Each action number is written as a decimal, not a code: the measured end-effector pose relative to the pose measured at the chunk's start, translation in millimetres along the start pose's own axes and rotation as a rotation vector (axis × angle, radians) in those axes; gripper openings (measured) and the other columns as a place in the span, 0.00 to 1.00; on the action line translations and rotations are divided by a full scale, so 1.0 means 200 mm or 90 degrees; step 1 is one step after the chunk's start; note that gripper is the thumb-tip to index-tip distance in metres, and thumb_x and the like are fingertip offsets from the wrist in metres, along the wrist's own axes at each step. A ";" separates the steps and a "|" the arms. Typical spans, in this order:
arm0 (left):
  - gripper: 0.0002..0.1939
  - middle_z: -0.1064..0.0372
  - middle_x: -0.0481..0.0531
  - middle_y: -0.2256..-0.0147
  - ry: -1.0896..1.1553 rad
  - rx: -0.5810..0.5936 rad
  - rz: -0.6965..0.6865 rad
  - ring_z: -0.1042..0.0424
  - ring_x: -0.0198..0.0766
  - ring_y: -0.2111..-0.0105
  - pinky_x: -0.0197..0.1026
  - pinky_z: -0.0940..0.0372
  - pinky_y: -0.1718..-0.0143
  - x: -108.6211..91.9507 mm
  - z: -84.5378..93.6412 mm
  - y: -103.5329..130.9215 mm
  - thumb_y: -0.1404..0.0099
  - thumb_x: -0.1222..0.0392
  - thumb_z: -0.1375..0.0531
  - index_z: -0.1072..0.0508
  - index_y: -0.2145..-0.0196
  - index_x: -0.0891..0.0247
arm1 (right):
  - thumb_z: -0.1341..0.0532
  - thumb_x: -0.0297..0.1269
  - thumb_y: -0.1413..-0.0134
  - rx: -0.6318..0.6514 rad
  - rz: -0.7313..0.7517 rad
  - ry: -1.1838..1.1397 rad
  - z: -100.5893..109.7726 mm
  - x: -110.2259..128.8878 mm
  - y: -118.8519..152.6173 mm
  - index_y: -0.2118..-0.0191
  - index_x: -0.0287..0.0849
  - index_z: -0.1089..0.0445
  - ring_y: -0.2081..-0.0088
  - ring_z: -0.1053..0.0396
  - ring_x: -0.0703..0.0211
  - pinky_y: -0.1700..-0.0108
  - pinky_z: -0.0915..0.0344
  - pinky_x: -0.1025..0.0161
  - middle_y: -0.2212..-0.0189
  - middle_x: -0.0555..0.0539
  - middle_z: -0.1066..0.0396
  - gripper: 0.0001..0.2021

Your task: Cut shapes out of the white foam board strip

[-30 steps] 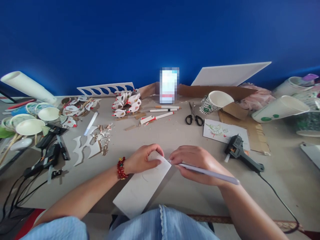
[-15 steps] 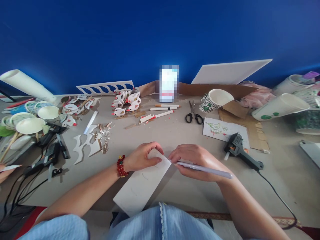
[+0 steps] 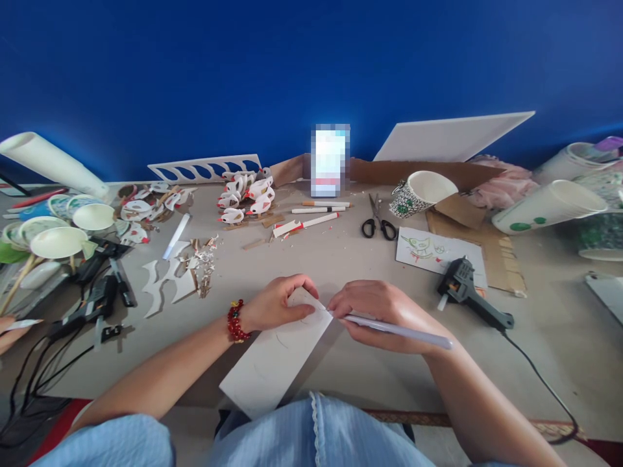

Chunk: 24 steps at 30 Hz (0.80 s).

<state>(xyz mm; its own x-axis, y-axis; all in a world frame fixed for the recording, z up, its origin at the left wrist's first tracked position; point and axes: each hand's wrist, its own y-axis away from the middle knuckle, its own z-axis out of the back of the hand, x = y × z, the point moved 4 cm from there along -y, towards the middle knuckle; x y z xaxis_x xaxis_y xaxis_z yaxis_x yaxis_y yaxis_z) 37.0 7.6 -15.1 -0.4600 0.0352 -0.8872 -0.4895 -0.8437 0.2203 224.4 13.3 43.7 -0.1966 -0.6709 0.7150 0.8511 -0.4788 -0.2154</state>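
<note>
A long white board [image 3: 280, 363] with faint curved lines lies slanted near the table's front edge. My left hand [image 3: 282, 301] grips its far end, thumb on top and fingers curled over the far edge. At the board's right corner is my right hand [image 3: 372, 311], its fingers closed round a slim pale lilac tool [image 3: 399, 329] whose back end points to the right. The tool's tip meets the board's corner, partly hidden by my fingers.
Black scissors [image 3: 378, 224], markers [image 3: 318, 209] and a lit phone [image 3: 329, 161] stand or lie beyond my hands. White bird cutouts [image 3: 243, 198], scraps [image 3: 168, 282] and glue guns [image 3: 92, 305] are left. Rightward are another glue gun [image 3: 460, 285] and cups [image 3: 549, 206]. A person's hand [image 3: 12, 331] shows far left.
The view has shifted very slightly. Both my hands keep nearly the same hold and place on the board and the tool.
</note>
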 end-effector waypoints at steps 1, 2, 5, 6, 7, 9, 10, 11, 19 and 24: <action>0.09 0.37 0.43 0.72 0.003 0.003 0.002 0.42 0.31 0.74 0.33 0.46 0.73 0.00 0.00 0.00 0.40 0.59 0.38 0.29 0.61 0.62 | 0.47 0.31 0.38 0.002 0.000 -0.002 0.00 0.00 0.00 0.61 0.41 0.30 0.62 0.27 0.56 0.59 0.34 0.60 0.65 0.42 0.24 0.08; 0.09 0.37 0.43 0.73 0.005 0.005 0.005 0.42 0.32 0.75 0.33 0.46 0.73 0.00 0.00 0.00 0.40 0.58 0.38 0.29 0.61 0.62 | 0.46 0.31 0.38 0.004 0.000 -0.003 0.00 0.00 0.00 0.61 0.41 0.30 0.62 0.27 0.56 0.59 0.34 0.60 0.65 0.42 0.24 0.08; 0.11 0.36 0.44 0.72 0.014 0.008 0.005 0.39 0.33 0.74 0.34 0.43 0.72 0.00 0.00 0.00 0.40 0.57 0.38 0.29 0.60 0.62 | 0.46 0.31 0.38 0.013 -0.001 -0.006 0.00 0.00 0.00 0.60 0.41 0.30 0.61 0.27 0.55 0.58 0.34 0.59 0.64 0.41 0.24 0.08; 0.11 0.35 0.45 0.72 0.017 0.007 0.002 0.38 0.33 0.73 0.34 0.42 0.72 0.00 0.00 0.00 0.40 0.56 0.38 0.28 0.60 0.62 | 0.47 0.31 0.38 0.014 -0.002 -0.005 0.00 0.00 0.00 0.60 0.41 0.30 0.61 0.27 0.55 0.58 0.34 0.59 0.63 0.41 0.24 0.08; 0.11 0.34 0.45 0.71 0.019 0.005 -0.002 0.37 0.33 0.72 0.34 0.41 0.71 0.00 0.00 0.00 0.40 0.56 0.38 0.28 0.60 0.62 | 0.47 0.31 0.38 0.014 -0.002 -0.004 0.00 0.00 0.00 0.60 0.41 0.30 0.60 0.27 0.55 0.58 0.34 0.59 0.63 0.41 0.24 0.08; 0.11 0.33 0.46 0.70 0.016 0.002 -0.011 0.36 0.34 0.72 0.34 0.40 0.70 0.00 0.00 0.00 0.40 0.56 0.37 0.28 0.60 0.62 | 0.47 0.31 0.37 0.014 0.000 -0.004 0.00 0.00 0.00 0.60 0.41 0.30 0.60 0.27 0.55 0.58 0.34 0.59 0.63 0.41 0.24 0.09; 0.11 0.32 0.46 0.70 0.013 -0.001 -0.014 0.36 0.34 0.71 0.34 0.40 0.70 0.00 0.00 0.00 0.40 0.56 0.37 0.28 0.60 0.62 | 0.47 0.31 0.37 0.014 0.002 -0.004 0.00 0.00 0.00 0.60 0.41 0.30 0.60 0.28 0.55 0.58 0.34 0.59 0.63 0.41 0.24 0.09; 0.11 0.32 0.46 0.70 0.011 -0.003 -0.016 0.36 0.34 0.71 0.34 0.40 0.70 0.00 0.00 0.00 0.40 0.55 0.37 0.28 0.60 0.62 | 0.47 0.31 0.37 0.014 0.004 -0.005 0.00 0.01 0.00 0.60 0.41 0.30 0.60 0.28 0.55 0.58 0.34 0.59 0.63 0.41 0.24 0.09; 0.11 0.31 0.46 0.69 0.010 -0.007 -0.012 0.34 0.35 0.70 0.34 0.39 0.69 0.00 0.00 0.00 0.40 0.55 0.37 0.27 0.61 0.62 | 0.49 0.33 0.35 0.019 0.005 0.008 0.00 0.00 0.00 0.60 0.41 0.31 0.59 0.28 0.56 0.57 0.34 0.59 0.63 0.41 0.25 0.09; 0.10 0.32 0.46 0.67 0.032 0.005 -0.014 0.36 0.34 0.69 0.34 0.41 0.68 0.02 0.00 0.00 0.39 0.58 0.37 0.28 0.60 0.62 | 0.49 0.32 0.36 0.024 0.005 0.004 -0.01 -0.01 0.00 0.60 0.41 0.32 0.60 0.28 0.56 0.58 0.34 0.60 0.63 0.41 0.25 0.09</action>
<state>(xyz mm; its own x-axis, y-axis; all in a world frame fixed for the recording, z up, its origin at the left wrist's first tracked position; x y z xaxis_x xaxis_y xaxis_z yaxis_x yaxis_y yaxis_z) 36.3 7.9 -18.2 -0.4110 0.0262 -0.9112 -0.5050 -0.8387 0.2037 223.7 12.9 41.1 -0.1928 -0.6785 0.7088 0.8700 -0.4523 -0.1963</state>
